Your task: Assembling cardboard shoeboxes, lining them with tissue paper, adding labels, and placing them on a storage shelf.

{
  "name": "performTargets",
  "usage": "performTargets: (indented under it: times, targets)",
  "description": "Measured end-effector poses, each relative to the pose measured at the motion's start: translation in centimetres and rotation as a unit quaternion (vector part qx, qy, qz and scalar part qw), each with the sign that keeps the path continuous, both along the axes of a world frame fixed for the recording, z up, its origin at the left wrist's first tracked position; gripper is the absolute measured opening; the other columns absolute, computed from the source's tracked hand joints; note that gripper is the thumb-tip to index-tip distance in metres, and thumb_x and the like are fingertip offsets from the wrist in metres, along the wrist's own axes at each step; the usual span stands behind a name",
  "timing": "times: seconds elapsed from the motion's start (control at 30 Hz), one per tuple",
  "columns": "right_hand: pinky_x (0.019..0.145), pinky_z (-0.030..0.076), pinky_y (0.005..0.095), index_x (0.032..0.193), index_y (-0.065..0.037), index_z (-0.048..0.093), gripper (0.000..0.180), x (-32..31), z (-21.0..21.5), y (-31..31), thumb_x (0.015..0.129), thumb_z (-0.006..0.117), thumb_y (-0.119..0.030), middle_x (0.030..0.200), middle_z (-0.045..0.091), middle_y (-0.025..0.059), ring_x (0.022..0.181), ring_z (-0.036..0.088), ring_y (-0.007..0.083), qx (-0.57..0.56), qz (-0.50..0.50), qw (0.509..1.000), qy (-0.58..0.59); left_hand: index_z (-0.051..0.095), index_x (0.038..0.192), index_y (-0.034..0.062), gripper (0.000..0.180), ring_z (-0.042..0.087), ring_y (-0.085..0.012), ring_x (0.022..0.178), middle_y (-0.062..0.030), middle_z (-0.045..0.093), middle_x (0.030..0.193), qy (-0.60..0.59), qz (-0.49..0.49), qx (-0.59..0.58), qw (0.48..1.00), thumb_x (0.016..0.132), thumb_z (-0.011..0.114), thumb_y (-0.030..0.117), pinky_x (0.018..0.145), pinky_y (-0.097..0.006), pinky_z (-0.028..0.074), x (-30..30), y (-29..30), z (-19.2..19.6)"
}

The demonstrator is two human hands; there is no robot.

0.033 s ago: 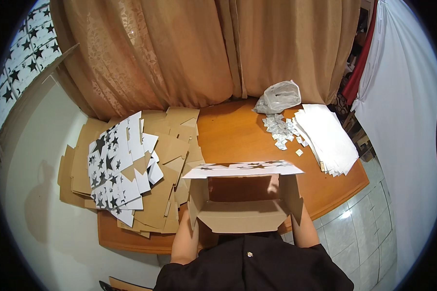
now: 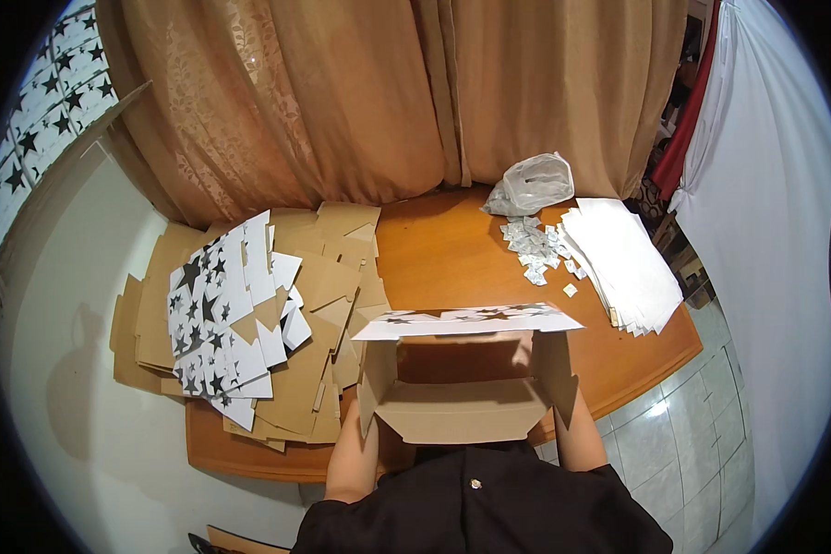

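Observation:
A half-formed cardboard box [image 2: 462,423], plain brown inside, stands open in front of my torso between my arms. Its far flap [image 2: 471,320] folds outward and shows white paper with black stars. My left forearm [image 2: 351,452] runs up along the box's left side, and the hand is hidden behind that wall. On the right side my right forearm [image 2: 580,439] does the same, its hand mostly covered by the box. A pinkish patch inside the far right corner may be fingers. Both hands appear to hold the box by its sides.
Flat brown cardboard blanks [image 2: 314,286] and star-printed sheets [image 2: 217,314] are piled on the table's left. Small packets [image 2: 531,245] lie by a clear plastic bag [image 2: 537,185] at the back. White sheets [image 2: 619,263] are stacked at the right. Brown curtains [image 2: 342,92] hang behind.
The box's star-printed far flap has shifted very slightly to the right. Everything else looks the same.

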State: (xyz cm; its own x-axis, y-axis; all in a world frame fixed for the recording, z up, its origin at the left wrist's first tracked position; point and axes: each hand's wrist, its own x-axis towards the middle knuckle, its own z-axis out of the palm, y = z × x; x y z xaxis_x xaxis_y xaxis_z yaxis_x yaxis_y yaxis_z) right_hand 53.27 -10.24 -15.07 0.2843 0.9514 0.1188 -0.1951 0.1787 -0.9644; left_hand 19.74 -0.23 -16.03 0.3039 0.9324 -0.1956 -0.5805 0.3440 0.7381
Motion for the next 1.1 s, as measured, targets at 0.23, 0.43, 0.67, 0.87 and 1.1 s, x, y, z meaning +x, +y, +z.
performTargets:
  times: [0.23, 0.43, 0.67, 0.87, 1.1]
  targets:
    - [0.067, 0.049, 0.0260, 0.111, -0.001, 0.054, 0.037, 2.4, -3.6, 0.5, 0.090, 0.049, -0.032, 0.091, 0.059, 0.0056, 0.079, 0.058, 0.0143, 0.112, 0.071, 0.988, 0.074, 0.060, 0.098, 0.0076, 0.031, 0.048, -0.0104, 0.058, -0.0002, 0.053, 0.068, 0.032, 0.003, 0.001, 0.999, 0.090, 0.049, 0.036, 0.058, -0.025, 0.042, 0.0, 0.1, -3.0]
    - [0.064, 0.047, 0.0279, 0.098, -0.001, 0.058, 0.032, 0.2, -2.6, 2.6, 0.091, 0.046, -0.030, 0.082, 0.060, 0.0063, 0.073, 0.057, 0.0144, -0.034, -0.034, 0.998, -0.039, 0.062, 0.091, 0.0027, 0.033, 0.052, -0.0131, 0.068, -0.0043, 0.055, 0.073, 0.076, 0.008, -0.006, 0.997, 0.091, 0.047, 0.032, 0.066, -0.027, 0.044, -1.9, 1.6, -10.9]
    - [0.071, 0.045, 0.0314, 0.098, -0.001, 0.063, 0.043, 2.0, -2.7, 2.7, 0.093, 0.043, -0.038, 0.086, 0.063, 0.0081, 0.077, 0.059, 0.0157, -0.163, -0.183, 0.968, 0.049, 0.049, 0.118, -0.0045, 0.051, 0.052, -0.0247, 0.108, -0.0186, 0.055, 0.116, 0.157, 0.146, -0.007, 0.977, 0.095, 0.034, 0.038, 0.094, -0.033, 0.039, -0.2, 2.3, -5.7]
    - [0.096, 0.035, 0.0327, 0.135, -0.007, 0.036, 0.061, -1.8, 8.9, -1.4, 0.085, 0.056, -0.034, 0.129, 0.043, 0.0141, 0.120, 0.041, 0.0245, -0.066, -0.109, 0.990, 0.052, 0.039, 0.131, 0.0013, 0.055, 0.032, -0.0229, 0.126, -0.0150, 0.038, 0.134, 0.179, 0.116, 0.109, 0.971, 0.094, 0.035, 0.042, 0.105, -0.035, 0.023, 1.6, 0.5, 0.0]
    - [0.098, 0.036, 0.0360, 0.137, -0.004, 0.031, 0.073, -2.2, 8.2, -3.3, 0.066, 0.046, 0.004, 0.134, 0.039, 0.0189, 0.127, 0.036, 0.0298, -0.090, -0.074, 0.988, -0.104, 0.042, 0.122, 0.0006, 0.041, 0.036, -0.0240, 0.122, -0.0127, 0.040, 0.128, 0.341, 0.298, 0.319, 0.832, 0.086, 0.051, 0.017, 0.104, -0.037, 0.025, 4.2, -3.4, 12.6]
